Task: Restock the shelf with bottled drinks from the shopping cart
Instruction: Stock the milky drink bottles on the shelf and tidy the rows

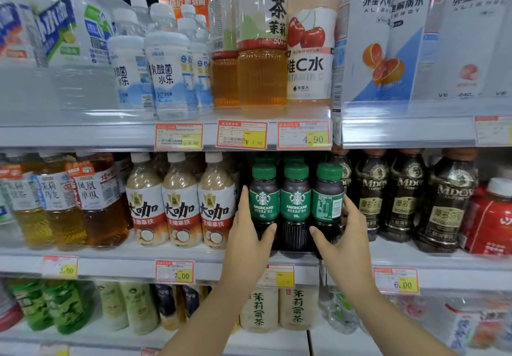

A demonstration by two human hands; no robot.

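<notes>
Three small dark coffee bottles with green caps and green labels stand in a row at the front of the middle shelf (194, 256): the left one (263, 189), the middle one (296, 189) and the right one (328, 189), whose label is turned sideways. More green caps show behind them. My left hand (250, 234) wraps the lower left side of the left bottle, thumb across its base. My right hand (343, 234) cups the lower right side of the right bottle, thumb on its front. The shopping cart is out of view.
Milky coffee bottles (180, 203) stand just left of the green bottles, dark coffee bottles (407, 198) just right. The upper shelf (110, 134) carries water, tea and vitamin drinks above price tags. The lower shelf holds tea bottles (277, 308).
</notes>
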